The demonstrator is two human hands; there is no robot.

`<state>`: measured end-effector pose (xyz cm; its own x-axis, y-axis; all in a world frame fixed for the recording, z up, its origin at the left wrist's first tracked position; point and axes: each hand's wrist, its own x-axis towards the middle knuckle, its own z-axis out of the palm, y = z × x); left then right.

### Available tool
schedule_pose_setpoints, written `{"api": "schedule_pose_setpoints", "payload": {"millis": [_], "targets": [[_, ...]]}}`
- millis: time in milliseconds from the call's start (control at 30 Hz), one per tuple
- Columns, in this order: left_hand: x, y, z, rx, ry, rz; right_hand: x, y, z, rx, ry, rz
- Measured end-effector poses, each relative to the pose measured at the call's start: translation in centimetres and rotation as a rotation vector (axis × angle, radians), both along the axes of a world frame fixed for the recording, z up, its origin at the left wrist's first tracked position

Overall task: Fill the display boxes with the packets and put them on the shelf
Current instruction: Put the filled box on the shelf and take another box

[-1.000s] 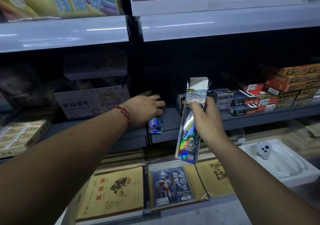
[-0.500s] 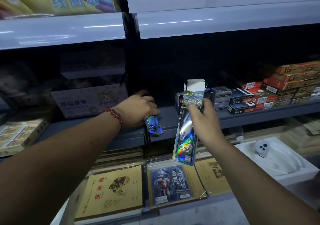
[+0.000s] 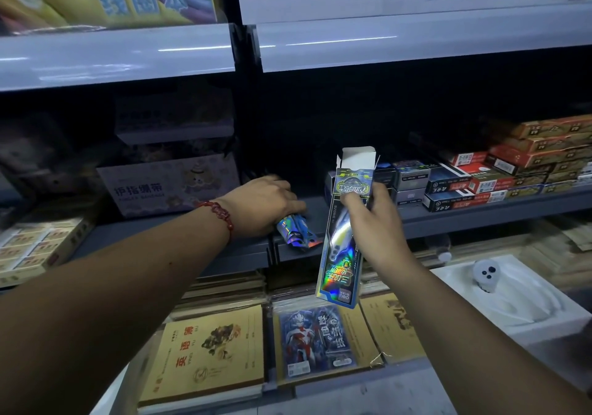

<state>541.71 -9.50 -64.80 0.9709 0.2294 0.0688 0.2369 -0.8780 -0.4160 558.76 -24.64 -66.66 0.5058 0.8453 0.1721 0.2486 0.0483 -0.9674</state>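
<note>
Holographic foil display box (image 3: 343, 238) — top flap open, tilted, held upright in my right hand (image 3: 373, 222), fingers clenched round its upper half, in front of the grey shelf (image 3: 464, 219). Left hand (image 3: 266, 206) gripped shiny packets (image 3: 296, 230) lying on the shelf edge — red bracelet (image 3: 221, 214) on that wrist.

head-worn view, facing forward and down (close) at shelf (image 3: 480, 219)
</note>
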Motion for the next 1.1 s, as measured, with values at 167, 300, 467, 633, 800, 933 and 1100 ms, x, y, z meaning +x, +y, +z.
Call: {"api": "schedule_pose_setpoints", "payload": {"millis": [167, 300, 467, 633, 800, 933, 1100], "targets": [[0.5, -0.2, 0.2, 0.016, -0.045, -0.021, 0.1, -0.1, -0.4, 0.011, 0.006, -0.019], [0.0, -1.4, 1.4, -0.021, -0.278, -0.040, -0.1, -1.0, 0.0, 0.053, 0.063, -0.020], [-3.0, -5.0, 4.7, -0.188, -0.602, 0.165, -2.1, -1.8, 1.9, 0.115, 0.146, -0.020], [-7.2, -10.4, 5.5, -0.803, -1.236, 0.446, -7.3, -3.4, 3.7, 0.140, 0.167, 0.116], [-12.0, -15.6, 1.9, -1.364, -1.640, 0.536, -13.3, -5.9, 2.9, 0.088, 0.237, 0.341], [-16.2, -18.1, -2.2, -1.471, -1.798, 0.619, -17.2, -7.1, 0.8, -0.029, 0.321, 0.518], [-19.7, -19.0, -5.5, -1.511, -2.009, 0.751, -20.1, -6.4, -1.2, -0.160, 0.395, 0.593]]}}
